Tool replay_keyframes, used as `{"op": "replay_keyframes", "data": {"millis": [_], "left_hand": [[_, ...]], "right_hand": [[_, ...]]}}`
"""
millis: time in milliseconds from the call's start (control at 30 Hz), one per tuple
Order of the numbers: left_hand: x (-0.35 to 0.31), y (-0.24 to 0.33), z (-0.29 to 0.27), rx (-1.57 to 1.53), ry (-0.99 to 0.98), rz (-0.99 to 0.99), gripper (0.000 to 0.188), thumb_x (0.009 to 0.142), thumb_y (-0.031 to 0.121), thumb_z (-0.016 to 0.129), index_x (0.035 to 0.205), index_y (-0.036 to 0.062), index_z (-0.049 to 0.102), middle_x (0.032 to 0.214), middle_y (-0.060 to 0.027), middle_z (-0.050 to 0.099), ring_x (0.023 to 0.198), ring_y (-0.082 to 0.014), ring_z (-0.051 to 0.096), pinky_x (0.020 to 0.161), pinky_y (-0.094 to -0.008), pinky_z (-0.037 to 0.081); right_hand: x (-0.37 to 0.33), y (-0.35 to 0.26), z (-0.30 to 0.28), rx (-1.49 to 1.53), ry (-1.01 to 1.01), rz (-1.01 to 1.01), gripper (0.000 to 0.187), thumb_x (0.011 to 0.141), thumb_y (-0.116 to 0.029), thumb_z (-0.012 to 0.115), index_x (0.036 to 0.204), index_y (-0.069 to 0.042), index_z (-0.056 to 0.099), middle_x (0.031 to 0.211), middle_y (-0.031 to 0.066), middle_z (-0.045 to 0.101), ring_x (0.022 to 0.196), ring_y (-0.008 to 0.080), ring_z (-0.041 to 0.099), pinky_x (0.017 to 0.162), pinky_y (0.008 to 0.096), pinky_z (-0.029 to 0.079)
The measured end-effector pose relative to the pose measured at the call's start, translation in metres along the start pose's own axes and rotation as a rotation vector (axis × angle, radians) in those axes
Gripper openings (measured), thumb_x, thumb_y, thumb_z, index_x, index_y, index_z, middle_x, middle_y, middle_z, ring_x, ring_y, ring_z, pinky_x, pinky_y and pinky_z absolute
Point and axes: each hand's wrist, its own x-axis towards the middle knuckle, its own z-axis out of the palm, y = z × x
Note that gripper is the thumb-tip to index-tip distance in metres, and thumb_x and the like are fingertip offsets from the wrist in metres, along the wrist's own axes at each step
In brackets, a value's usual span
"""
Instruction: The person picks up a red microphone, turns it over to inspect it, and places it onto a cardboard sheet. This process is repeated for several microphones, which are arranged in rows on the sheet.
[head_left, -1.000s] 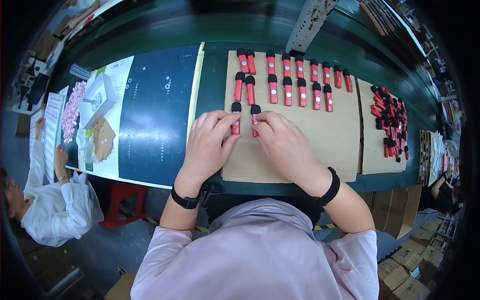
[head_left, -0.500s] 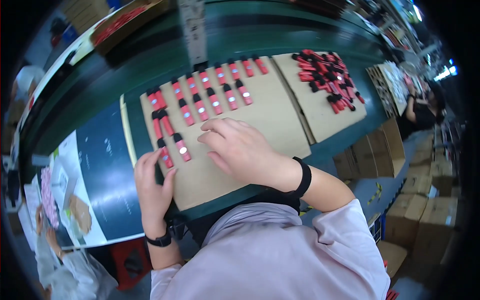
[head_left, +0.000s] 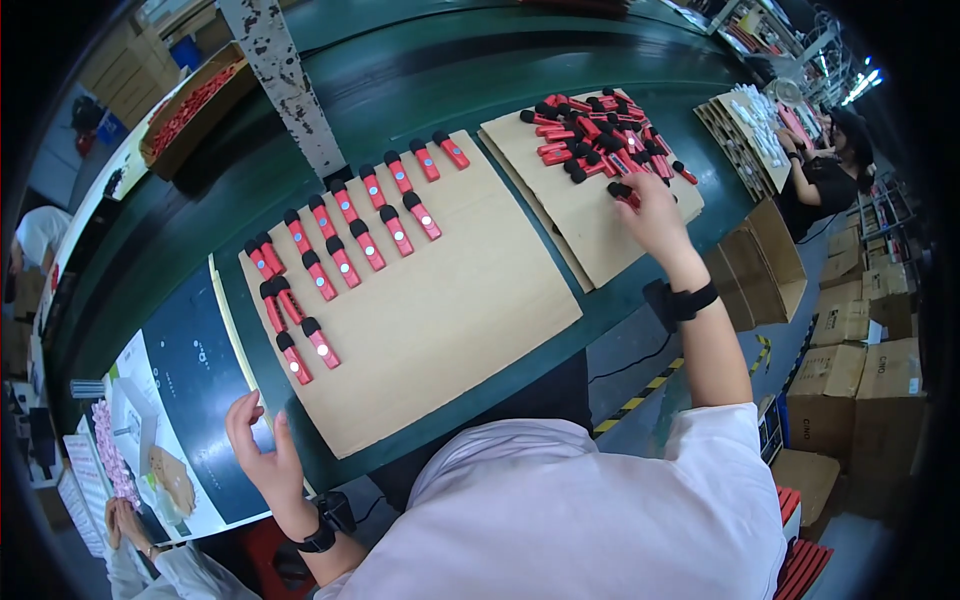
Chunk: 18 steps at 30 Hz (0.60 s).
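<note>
My right hand point(head_left: 655, 215) is at the near edge of a heap of small red microphones point(head_left: 590, 130) with black foam tops, on the right cardboard sheet point(head_left: 600, 250). Its fingers are closed around one red microphone point(head_left: 628, 198), the black top showing past the fingertips. My left hand point(head_left: 265, 455) hovers by the left edge of the larger cardboard sheet point(head_left: 430, 330), empty, thumb and fingers apart. On that sheet, microphones lie in slanting rows; several, like this front one point(head_left: 320, 345), show a round pale spot. Others near the left edge lie in pairs.
Both sheets rest on a green work surface point(head_left: 450, 80). A spotted metal post point(head_left: 280, 85) rises behind the larger sheet. An open carton point(head_left: 755, 260) stands at right, with stacked boxes point(head_left: 880, 400) beyond. Co-workers sit at far right and lower left.
My right hand has moved from above the larger sheet to the heap at right and taken a microphone. My left hand has drawn back off the sheet's left edge. The view has shifted.
</note>
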Motion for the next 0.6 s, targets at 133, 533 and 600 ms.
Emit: {"op": "replay_keyframes", "data": {"millis": [133, 533, 600], "left_hand": [[-0.002, 0.003, -0.001, 0.018, 0.002, -0.007, 0.031, 0.082, 0.000, 0.063, 0.113, -0.0002, 0.058, 0.111, -0.0128, 0.057, 0.094, -0.0228, 0.053, 0.084, -0.0326, 0.044], [0.013, 0.054, 0.013, -0.044, -0.057, 0.113, 0.030, 0.079, -0.001, 0.064, 0.109, -0.0004, 0.060, 0.112, -0.0147, 0.058, 0.102, -0.0278, 0.056, 0.090, -0.0354, 0.043], [0.015, 0.063, 0.017, -0.044, -0.075, 0.138, 0.030, 0.078, -0.002, 0.064, 0.108, -0.0003, 0.060, 0.112, -0.0149, 0.058, 0.103, -0.0285, 0.056, 0.091, -0.0358, 0.043]], "right_hand": [[-0.005, 0.033, 0.002, -0.072, -0.008, 0.082, 0.036, 0.080, -0.015, 0.072, 0.107, 0.000, 0.055, 0.103, 0.0158, 0.059, 0.099, 0.0288, 0.058, 0.086, 0.0371, 0.048], [-0.007, 0.032, 0.021, -0.081, 0.021, 0.008, 0.029, 0.083, -0.021, 0.072, 0.096, -0.001, 0.057, 0.091, 0.0121, 0.061, 0.082, 0.0272, 0.058, 0.076, 0.0358, 0.047], [-0.007, 0.022, 0.018, -0.043, -0.003, 0.018, 0.025, 0.085, -0.021, 0.070, 0.094, -0.002, 0.057, 0.089, 0.0104, 0.062, 0.080, 0.0250, 0.058, 0.075, 0.0344, 0.048]]}}
